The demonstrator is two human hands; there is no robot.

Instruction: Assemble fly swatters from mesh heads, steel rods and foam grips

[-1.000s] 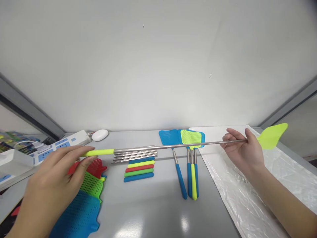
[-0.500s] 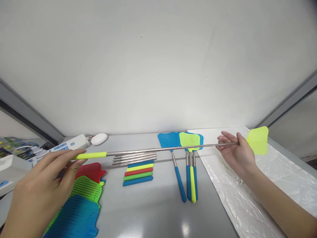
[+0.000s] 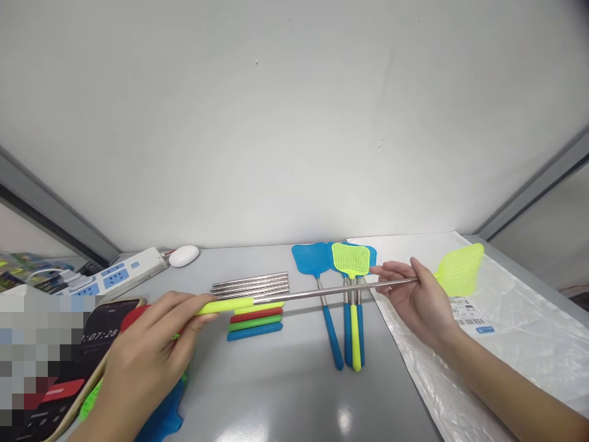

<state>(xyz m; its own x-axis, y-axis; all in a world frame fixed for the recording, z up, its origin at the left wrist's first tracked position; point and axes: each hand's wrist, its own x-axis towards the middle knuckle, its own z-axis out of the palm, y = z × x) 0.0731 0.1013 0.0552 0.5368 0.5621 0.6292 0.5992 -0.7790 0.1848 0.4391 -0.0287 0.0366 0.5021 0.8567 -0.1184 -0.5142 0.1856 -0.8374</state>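
Note:
A telescopic fly swatter with a yellow-green handle, a metal rod and a yellow-green mesh head is held level above the table. My left hand is closed round the handle's end. My right hand grips the rod just before the head between thumb and palm, its other fingers stretched out. Behind and below the rod lie several metal rods and a row of loose handles, including a red one, a green one and a blue one.
Several whole swatters, one with a blue head, lie at the back centre. Loose blue heads are partly hidden by my left hand. A phone, a power strip and a white mouse are left; plastic packaging lies right.
My left hand has moved right and my right hand slightly left; the swatter's rod is shorter. The swatter head has tilted. A phone now shows at the left.

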